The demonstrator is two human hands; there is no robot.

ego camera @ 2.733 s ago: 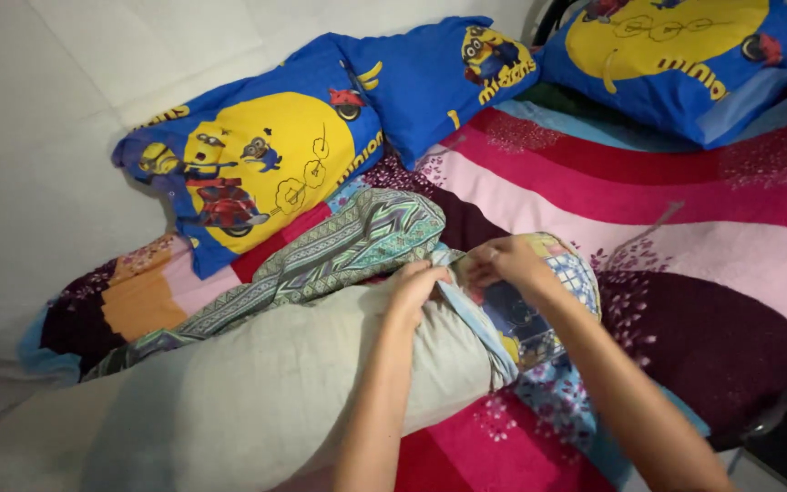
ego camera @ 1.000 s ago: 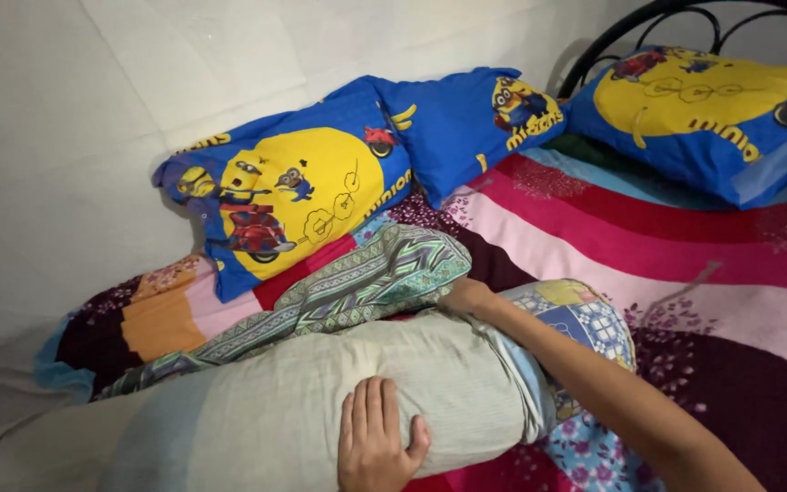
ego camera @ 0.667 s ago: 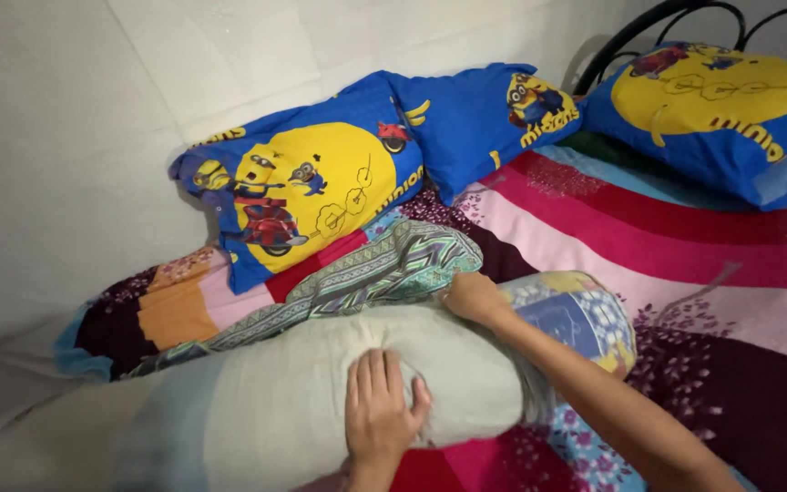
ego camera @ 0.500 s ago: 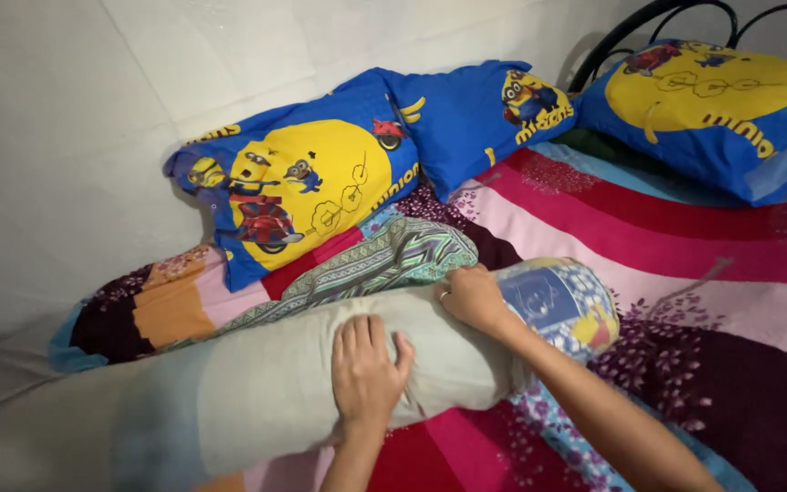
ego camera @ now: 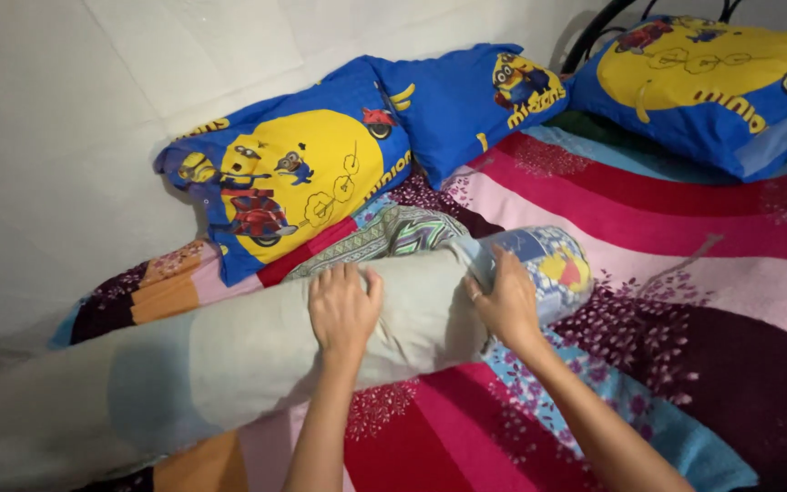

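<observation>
fingers (ego camera: 357, 278) flat on grey bolster (ego camera: 229, 355), patterned cover (ego camera: 539, 264) (half on), right hand (ego camera: 507, 305) gripping

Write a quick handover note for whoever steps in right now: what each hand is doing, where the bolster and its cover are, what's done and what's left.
Left hand: flat on the grey bolster, pressing down on it.
Right hand: gripping the edge of the patterned cover at the bolster's far end.
The bolster lies across the striped bedspread, in front of the blue and yellow pillows.
Done: the cover is on the far end only.
Left: most of the bolster is bare; the cover likely needs drawing along it.
</observation>
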